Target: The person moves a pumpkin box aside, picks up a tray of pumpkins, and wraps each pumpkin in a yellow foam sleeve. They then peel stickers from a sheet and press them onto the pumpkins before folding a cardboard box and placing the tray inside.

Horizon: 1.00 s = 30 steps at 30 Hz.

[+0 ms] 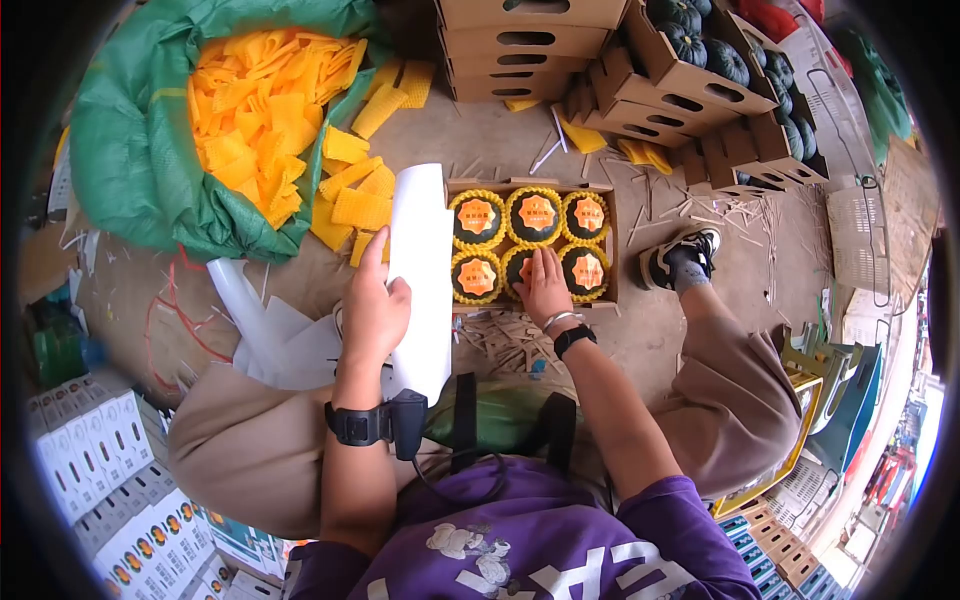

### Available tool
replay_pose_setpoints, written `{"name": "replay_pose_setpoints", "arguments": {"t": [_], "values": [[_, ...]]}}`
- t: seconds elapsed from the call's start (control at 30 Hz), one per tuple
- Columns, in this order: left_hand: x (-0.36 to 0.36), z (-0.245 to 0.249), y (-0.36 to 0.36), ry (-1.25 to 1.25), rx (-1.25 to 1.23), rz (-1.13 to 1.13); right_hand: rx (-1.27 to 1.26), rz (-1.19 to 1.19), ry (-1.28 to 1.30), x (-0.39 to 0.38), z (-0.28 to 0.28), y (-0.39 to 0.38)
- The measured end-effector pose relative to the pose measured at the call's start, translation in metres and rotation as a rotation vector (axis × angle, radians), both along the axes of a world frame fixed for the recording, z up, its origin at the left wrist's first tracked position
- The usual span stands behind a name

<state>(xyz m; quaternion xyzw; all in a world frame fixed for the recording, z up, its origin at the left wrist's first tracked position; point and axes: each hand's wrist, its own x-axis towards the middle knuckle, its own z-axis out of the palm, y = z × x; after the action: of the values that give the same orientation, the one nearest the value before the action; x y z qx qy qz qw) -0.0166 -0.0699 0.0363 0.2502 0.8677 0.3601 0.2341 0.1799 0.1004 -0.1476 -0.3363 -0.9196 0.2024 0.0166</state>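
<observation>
A cardboard box point(612, 225) lies on the floor in front of me. In it sit several dark green squashes point(480, 220), each in a yellow foam net with an orange label on top. My right hand point(545, 288) rests on the front middle squash, fingers close together and pointing forward. A long white sheet point(420, 290), partly rolled, stands along the left side of the box. My left hand point(375, 312) is at its left edge, thumb against the sheet; the fingers behind it are partly hidden.
A green sack point(130, 150) of yellow foam nets point(250, 110) is at the back left, with loose nets beside it. Cardboard boxes point(525, 45) are stacked at the back; some point(650, 75) hold squashes. Printed cartons point(95, 450) stand at the lower left. Cardboard scraps litter the floor.
</observation>
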Motion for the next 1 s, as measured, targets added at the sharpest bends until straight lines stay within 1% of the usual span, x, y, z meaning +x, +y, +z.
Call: {"name": "replay_pose_setpoints", "arguments": {"t": [0.07,0.1,0.13,0.17,0.23,0.27,0.3,0.33,0.37,0.4,0.43,0.47,0.5,0.53,0.57,0.6,0.63,0.67,0.7,0.73,0.77,0.83,0.87,0.9,0.93,0.97,1.0], "values": [[-0.006,0.029,-0.015,-0.271,0.297,0.108,-0.002,0.002,-0.188,-0.008,0.007,-0.008],[-0.007,0.059,-0.024,-0.349,0.538,0.166,0.003,0.009,-0.280,-0.014,0.016,-0.011],[-0.016,0.090,-0.048,-0.338,0.607,0.157,-0.020,0.004,-0.283,-0.014,0.016,-0.010],[-0.019,0.128,-0.070,-0.349,0.790,0.217,-0.025,0.009,-0.311,-0.017,0.023,-0.010],[-0.031,0.197,-0.139,-0.119,0.933,0.319,-0.013,0.003,-0.272,-0.017,0.017,-0.011],[-0.040,0.215,-0.180,-0.020,0.906,0.371,0.008,0.013,-0.258,-0.015,0.012,-0.011],[-0.049,0.230,-0.224,0.047,1.007,0.546,0.006,0.014,-0.224,-0.015,0.008,-0.011],[-0.053,0.242,-0.260,0.119,1.122,0.707,0.020,0.022,-0.246,-0.015,0.006,-0.011],[-0.058,0.236,-0.285,0.136,1.061,0.780,0.046,0.026,-0.248,-0.014,-0.003,-0.010],[-0.066,0.218,-0.313,0.083,1.057,0.827,0.042,0.058,-0.237,-0.011,-0.009,-0.008],[-0.071,0.187,-0.338,-0.013,1.083,0.847,0.051,0.077,-0.229,-0.009,-0.011,-0.004],[-0.073,0.151,-0.349,-0.006,1.060,0.941,0.038,0.091,-0.236,-0.009,-0.009,-0.003],[-0.069,0.107,-0.356,-0.053,1.057,0.959,0.027,0.105,-0.249,-0.007,-0.012,-0.001],[-0.067,0.066,-0.357,-0.158,1.021,1.039,0.074,0.135,-0.223,0.000,-0.024,0.009],[-0.063,0.001,-0.372,-0.171,0.973,1.076,0.115,0.165,-0.197,0.002,-0.034,0.013],[-0.055,-0.055,-0.371,-0.085,0.848,1.149,0.006,0.086,-0.087,-0.001,-0.024,0.012],[-0.042,-0.106,-0.374,-0.037,0.673,1.166,-0.110,0.002,0.013,0.000,-0.015,0.012],[-0.028,-0.146,-0.378,-0.112,0.491,1.195,-0.100,0.076,0.036,0.007,-0.031,0.018],[-0.011,-0.165,-0.375,-0.152,0.379,1.265,-0.084,0.144,0.057,0.013,-0.048,0.030],[0.000,-0.207,-0.389,-0.057,0.084,1.361,-0.049,0.151,0.031,0.012,-0.040,0.021],[-0.002,-0.193,-0.392,-0.053,0.101,1.365,0.041,0.271,0.028,0.016,-0.042,0.025],[0.012,-0.153,-0.421,0.115,0.030,1.370,0.106,0.442,-0.042,0.018,-0.040,0.036],[0.012,-0.118,-0.434,0.108,0.036,1.357,-0.091,0.265,-0.056,0.009,-0.013,0.022],[0.001,-0.089,-0.454,0.105,0.044,1.342,0.013,0.378,-0.071,0.008,-0.023,0.031],[-0.011,-0.088,-0.485,0.286,-0.064,1.346,-0.024,0.263,-0.120,0.001,-0.019,0.028],[-0.026,-0.091,-0.513,0.467,-0.172,1.339,-0.060,0.143,-0.167,-0.004,-0.003,0.018],[-0.042,-0.085,-0.531,0.492,-0.248,1.334,0.015,0.067,-0.143,-0.007,0.008,0.008]]}}
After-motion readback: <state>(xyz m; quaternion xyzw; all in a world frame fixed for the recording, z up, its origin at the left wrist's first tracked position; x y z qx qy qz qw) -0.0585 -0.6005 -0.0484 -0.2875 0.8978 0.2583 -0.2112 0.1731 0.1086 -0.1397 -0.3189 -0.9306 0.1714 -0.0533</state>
